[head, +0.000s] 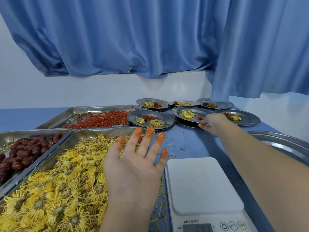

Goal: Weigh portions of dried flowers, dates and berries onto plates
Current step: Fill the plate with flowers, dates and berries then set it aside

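**RIGHT HAND AT PLATE RIM, LEFT HAND SPREAD OVER FLOWER TRAY**

Your right hand is grasping the near rim of a round stainless-steel plate toward the far right corner of the blue bench, with its fingers curling round the rim. This plate is carrying one yellow dried flower and a few small red berries, and it is sitting on top of another plate. Other filled steel plates are lying around it along the far edge.

Your left hand is released, with its orange-tipped fingers straight and spread. It is extending over the far right corner of the rectangular steel tray of yellow dried flowers, at the near left corner of the bench.

The steel tray of dark red dates is lying at the left edge. The steel tray of loose red berries is lying beyond it.

The white digital scale is standing at the near edge, just beside your left hand. Its display is reading too blurred to tell.
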Tool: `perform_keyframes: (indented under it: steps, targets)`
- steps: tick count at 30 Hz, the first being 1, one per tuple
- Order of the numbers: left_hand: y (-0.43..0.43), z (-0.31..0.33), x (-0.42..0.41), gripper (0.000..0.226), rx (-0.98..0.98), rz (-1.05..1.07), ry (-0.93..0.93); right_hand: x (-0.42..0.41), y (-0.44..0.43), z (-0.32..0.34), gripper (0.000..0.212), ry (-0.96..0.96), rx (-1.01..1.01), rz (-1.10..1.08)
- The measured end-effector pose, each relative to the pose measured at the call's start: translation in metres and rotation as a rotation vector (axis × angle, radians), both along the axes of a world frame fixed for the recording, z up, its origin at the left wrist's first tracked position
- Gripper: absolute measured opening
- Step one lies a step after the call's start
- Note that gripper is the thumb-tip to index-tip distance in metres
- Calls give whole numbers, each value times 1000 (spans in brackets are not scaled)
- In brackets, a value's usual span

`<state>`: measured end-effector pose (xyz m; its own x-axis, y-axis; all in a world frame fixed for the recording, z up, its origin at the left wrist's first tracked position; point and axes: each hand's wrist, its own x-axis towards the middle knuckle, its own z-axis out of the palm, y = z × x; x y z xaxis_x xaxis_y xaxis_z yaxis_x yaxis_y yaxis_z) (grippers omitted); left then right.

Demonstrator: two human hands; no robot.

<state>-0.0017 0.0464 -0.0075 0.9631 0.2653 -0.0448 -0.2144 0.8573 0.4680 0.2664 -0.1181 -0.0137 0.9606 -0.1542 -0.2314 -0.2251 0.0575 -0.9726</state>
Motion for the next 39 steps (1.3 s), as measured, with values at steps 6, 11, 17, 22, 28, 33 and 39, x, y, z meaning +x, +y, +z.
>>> perform_keyframes:
  steps: [6, 11, 17, 22, 28, 33, 39]
  targets:
    - [0, 0, 0, 41, 18, 2, 0, -4, -2, 5, 37, -62, -54, 55]
    - [0, -1, 1, 38, 83, -11, 27, -16, -3, 7, 21, -5, -21, 83]
    - [-3, -3, 3, 34, 201, -81, 73, -30, -15, 5, 28, -32, -4, 114]
    - [-6, -3, 3, 34, 270, -97, 54, -72, -26, 22, 29, -121, 46, 255]
    - [-22, 0, 0, 33, 355, -182, 20, -152, -57, 37, 13, -313, -88, 354]
    - [-35, -1, -3, 29, 432, -214, -8, -193, -99, 11, 14, -676, -715, 228]
    - [-45, -7, -1, 29, 502, -233, 10, -213, -144, -31, 21, -843, -1045, 84]
